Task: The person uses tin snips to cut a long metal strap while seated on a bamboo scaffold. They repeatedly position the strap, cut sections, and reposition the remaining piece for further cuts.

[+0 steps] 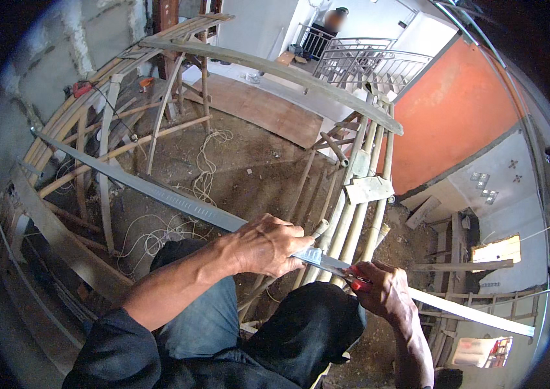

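Note:
A long, thin galvanized metal channel (184,204) runs slantwise in front of me, from the far left to the lower right. My left hand (265,246) is closed around it near the middle. Just to the right, my right hand (382,288) grips red-handled snips (356,280) against the metal. The palm and fingers hide most of the snips, and I cannot tell how far the blades are closed. Beyond my right hand a pale metal strip (472,312) carries on to the right; whether it is one piece with the channel is hidden.
Bamboo poles (352,217) lie side by side under my hands, with a flat board scrap (370,190) on them. A long plank (275,68) spans the far side. Tangled cord (152,243) lies on the dirt floor below. Another person (331,24) is near the railing.

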The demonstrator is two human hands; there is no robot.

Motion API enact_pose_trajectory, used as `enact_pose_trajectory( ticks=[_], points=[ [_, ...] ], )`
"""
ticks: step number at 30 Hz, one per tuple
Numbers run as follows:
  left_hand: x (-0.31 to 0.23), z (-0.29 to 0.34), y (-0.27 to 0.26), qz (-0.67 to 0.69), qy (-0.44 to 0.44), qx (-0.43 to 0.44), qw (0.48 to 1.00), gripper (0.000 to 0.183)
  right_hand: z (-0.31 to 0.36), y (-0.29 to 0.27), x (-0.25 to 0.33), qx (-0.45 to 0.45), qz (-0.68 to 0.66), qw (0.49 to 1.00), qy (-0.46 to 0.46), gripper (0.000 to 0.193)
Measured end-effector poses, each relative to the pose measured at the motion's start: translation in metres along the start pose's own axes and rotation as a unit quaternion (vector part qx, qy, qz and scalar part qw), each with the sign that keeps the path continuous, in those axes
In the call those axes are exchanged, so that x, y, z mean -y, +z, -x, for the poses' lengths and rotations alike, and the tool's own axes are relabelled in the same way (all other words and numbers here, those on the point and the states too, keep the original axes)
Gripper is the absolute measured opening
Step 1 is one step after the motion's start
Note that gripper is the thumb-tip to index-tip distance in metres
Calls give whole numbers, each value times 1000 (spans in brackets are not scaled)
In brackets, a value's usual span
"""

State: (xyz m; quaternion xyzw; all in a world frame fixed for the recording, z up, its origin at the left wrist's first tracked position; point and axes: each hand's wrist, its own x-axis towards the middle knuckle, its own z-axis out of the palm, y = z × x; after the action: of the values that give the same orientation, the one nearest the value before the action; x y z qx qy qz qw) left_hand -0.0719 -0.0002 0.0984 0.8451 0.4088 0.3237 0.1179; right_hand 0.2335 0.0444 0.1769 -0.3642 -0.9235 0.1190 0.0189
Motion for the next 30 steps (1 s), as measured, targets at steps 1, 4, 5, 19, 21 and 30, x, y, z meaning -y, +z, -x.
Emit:
enact_pose_trajectory(
  ticks=[1, 4, 5, 19, 21, 30],
  points=[
    [0, 0, 0, -1, 1, 1, 1000, 50, 0, 0, 1, 4, 6, 1000, 4, 30],
    [0, 1, 1, 5, 0, -1, 1000, 49, -2, 0, 2, -1, 11, 1000, -4, 30],
    [0, 1, 1, 10, -6, 2, 1000, 49, -2, -1, 3, -9, 6, 1000, -10, 29],
    [-1, 1, 1, 7, -9, 5, 1000, 43, -5, -6, 3, -21, 40, 997, -58, 28],
    [-1, 0, 0, 10, -23, 23, 999, 38, -5, -4, 1, -19, 45, 997, -57, 29],
    [-2, -2, -3, 40, -46, 65, 996, 32, -1, -1, 1, -36, 45, 997, -51, 32]
  ],
)
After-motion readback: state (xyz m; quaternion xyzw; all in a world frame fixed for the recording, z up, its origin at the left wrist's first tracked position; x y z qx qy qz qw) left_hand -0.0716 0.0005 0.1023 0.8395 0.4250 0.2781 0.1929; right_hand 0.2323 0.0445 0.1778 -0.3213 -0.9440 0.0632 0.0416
